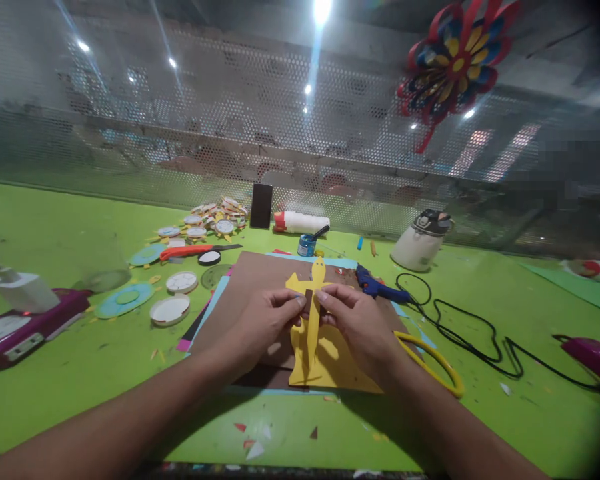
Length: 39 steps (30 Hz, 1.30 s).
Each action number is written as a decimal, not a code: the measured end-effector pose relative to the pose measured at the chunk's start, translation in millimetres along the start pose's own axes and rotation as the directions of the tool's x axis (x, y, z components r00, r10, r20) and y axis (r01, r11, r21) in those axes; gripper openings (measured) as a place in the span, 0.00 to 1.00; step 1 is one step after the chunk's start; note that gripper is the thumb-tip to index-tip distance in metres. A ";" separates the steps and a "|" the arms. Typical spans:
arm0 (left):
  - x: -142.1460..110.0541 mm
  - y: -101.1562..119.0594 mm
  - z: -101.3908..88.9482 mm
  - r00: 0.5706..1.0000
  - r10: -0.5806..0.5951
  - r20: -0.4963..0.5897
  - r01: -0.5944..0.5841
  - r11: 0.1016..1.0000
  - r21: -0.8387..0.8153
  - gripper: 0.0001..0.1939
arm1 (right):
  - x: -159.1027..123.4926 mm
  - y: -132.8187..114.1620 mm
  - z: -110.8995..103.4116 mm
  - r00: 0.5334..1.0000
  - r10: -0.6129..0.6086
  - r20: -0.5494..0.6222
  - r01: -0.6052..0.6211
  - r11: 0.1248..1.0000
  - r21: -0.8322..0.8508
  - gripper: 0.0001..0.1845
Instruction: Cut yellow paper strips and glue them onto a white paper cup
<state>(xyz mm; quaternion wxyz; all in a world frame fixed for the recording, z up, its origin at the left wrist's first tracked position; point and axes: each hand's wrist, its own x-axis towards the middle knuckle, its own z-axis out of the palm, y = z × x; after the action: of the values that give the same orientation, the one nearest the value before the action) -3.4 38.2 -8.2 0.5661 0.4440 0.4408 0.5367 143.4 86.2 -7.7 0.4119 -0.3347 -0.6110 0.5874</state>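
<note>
My left hand [267,317] and my right hand [353,313] meet above a stack of craft sheets, fingers of both closed in a pinch. Between them is a long yellow cutout figure [313,333] with a rounded head, small dark eyes and a tapering tail. A small dark brown piece [308,302] lies against the figure's left side, at my left fingertips. My right thumb and fingers grip the figure's right edge. Under the hands lies a yellow sheet [340,377] with cut edges, on top of a brown sheet [230,320].
A blue glue gun [380,287] with a black cable rests at right, near a yellow loop [450,367]. An orange-handled knife [190,251], white round lids [170,310] and a pile of sun-shaped pieces [220,220] are at left. Behind stand a blue jar [307,245] and cream container [417,247].
</note>
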 end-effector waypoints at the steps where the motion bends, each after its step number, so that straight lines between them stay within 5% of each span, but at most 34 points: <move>1: -0.6 0.8 0.1 1.000 0.001 -0.001 -0.001 1.000 -0.003 0.12 | -0.4 0.0 0.8 1.000 0.003 0.006 -0.003 1.000 0.001 0.10; 15: 3.7 -5.9 -4.9 0.997 0.079 0.023 -0.079 0.997 0.016 0.14 | -2.7 3.4 4.0 0.999 0.032 -0.009 -0.032 0.999 0.040 0.11; 26: 5.2 1.6 -9.8 0.974 0.217 -0.061 -0.202 0.960 0.193 0.12 | -7.6 3.3 7.0 0.986 0.095 0.134 -0.106 0.992 0.075 0.12; 29: 6.7 9.2 -12.4 0.982 0.185 -0.028 -0.174 0.958 0.230 0.13 | -7.4 3.8 6.4 0.989 0.073 0.132 -0.084 0.994 0.076 0.13; 32: 3.1 30.5 -25.6 0.979 0.176 -0.107 -0.126 0.921 0.368 0.13 | -5.2 2.5 3.3 0.993 0.049 0.106 -0.057 0.996 0.070 0.13; 35: -12.6 55.2 -58.0 0.947 0.229 -0.226 -0.104 0.883 0.459 0.11 | -2.1 1.1 -0.9 0.997 0.026 0.070 -0.029 0.998 0.054 0.13; 39: -46.3 63.4 -119.1 0.759 0.350 -0.549 0.254 0.617 0.745 0.15 | -1.9 0.1 -1.8 0.997 -0.009 0.071 0.009 1.000 0.008 0.14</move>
<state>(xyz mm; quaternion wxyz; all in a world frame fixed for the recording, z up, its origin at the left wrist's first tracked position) -134.9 -2.6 28.9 0.1077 0.4429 0.7833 0.4227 145.8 85.3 -8.1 0.3940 -0.3092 -0.6243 0.5995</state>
